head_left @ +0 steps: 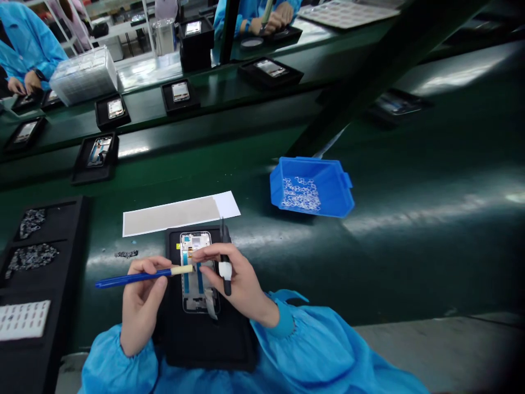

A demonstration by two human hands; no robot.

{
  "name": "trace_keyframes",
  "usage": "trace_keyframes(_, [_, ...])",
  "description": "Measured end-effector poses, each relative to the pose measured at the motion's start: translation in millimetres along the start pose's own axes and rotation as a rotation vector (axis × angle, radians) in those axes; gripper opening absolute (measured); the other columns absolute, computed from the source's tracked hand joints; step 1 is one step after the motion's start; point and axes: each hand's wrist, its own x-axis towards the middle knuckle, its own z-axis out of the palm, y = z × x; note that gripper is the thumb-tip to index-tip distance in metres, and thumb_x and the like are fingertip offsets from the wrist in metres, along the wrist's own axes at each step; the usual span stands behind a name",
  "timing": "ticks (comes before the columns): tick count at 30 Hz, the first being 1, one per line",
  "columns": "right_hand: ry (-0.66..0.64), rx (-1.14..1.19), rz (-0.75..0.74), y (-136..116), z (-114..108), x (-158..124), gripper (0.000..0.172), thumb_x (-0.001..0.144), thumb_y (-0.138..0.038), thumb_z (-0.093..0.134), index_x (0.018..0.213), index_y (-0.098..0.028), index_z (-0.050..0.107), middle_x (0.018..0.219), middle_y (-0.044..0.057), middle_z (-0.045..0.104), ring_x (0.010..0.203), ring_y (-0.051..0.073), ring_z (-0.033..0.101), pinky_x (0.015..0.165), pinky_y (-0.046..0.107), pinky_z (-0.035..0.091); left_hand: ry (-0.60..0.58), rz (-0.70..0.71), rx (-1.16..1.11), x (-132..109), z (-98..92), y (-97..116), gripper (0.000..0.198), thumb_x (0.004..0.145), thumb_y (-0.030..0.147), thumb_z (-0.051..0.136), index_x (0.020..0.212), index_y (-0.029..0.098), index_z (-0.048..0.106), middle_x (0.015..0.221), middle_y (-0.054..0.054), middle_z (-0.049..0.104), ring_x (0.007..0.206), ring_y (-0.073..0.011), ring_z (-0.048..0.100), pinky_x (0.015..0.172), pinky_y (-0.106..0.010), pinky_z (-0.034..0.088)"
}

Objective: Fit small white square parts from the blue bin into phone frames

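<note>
A blue pen-like stick (133, 277) with a cream-coloured end is pinched in my left hand (141, 301). Its cream end reaches over a phone frame (192, 298), close to the fingertips of my right hand (240, 276). Black tweezers (225, 246) with a white wrap lie across my right hand, tips pointing away from me. The thumb and forefinger of that hand are apart over the frame; whether they hold something tiny, I cannot make out. The frame, with blue strips and a loose grey flap near its lower end, lies in a black tray (205, 345).
A blue bin (334, 189) of small clear rings stands to the right. Beyond the tray lies a white sheet with a grey strip (176, 216). A black parts tray (74, 230) is at left. Phones in black trays (94, 175) line the far side, where co-workers' hands (270, 22) work.
</note>
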Motion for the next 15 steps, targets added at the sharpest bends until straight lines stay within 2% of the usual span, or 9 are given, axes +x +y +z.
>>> trace_keyframes(2, [-0.044,0.101,0.103,-2,-2,4,0.018,0.094,-0.023,0.066,0.110,-0.025,0.058,0.099,0.004,0.072,0.093,0.020,0.072,0.086,0.037,0.060,-0.034,0.000,-0.043,-1,-2.4,-2,0.014,0.093,0.024,0.061,0.094,0.023,0.047,0.099,-0.002,0.063,0.096,-0.0158,0.068,0.088,-0.029,0.057])
trace_keyframes(5, [-0.099,0.180,0.181,-3,-4,8,0.020,0.093,-0.029,0.069,0.108,-0.024,0.057,0.091,0.003,0.071,0.087,0.019,0.071,0.084,0.036,0.059,-0.071,-0.006,-0.086,-1,-3.9,-3,0.012,0.094,0.023,0.060,0.096,0.023,0.049,0.098,-0.001,0.062,0.094,-0.0157,0.068,0.088,-0.030,0.056])
trace_keyframes(11, [-0.201,0.260,0.232,-2,-12,12,0.030,0.089,-0.034,0.074,0.109,-0.022,0.055,0.090,0.003,0.069,0.083,0.018,0.067,0.081,0.037,0.056,-0.126,0.005,-0.139,2,-3.6,-5,0.010,0.095,0.020,0.058,0.097,0.023,0.049,0.098,-0.001,0.062,0.097,-0.0161,0.068,0.090,-0.031,0.055])
trace_keyframes(15, [-0.241,0.255,0.222,-3,-16,14,0.030,0.089,-0.030,0.073,0.109,-0.021,0.053,0.085,0.002,0.066,0.078,0.017,0.065,0.078,0.035,0.055,-0.159,0.022,-0.165,3,-1.4,-5,0.009,0.095,0.019,0.057,0.096,0.023,0.049,0.096,0.000,0.061,0.095,-0.0165,0.068,0.088,-0.031,0.056])
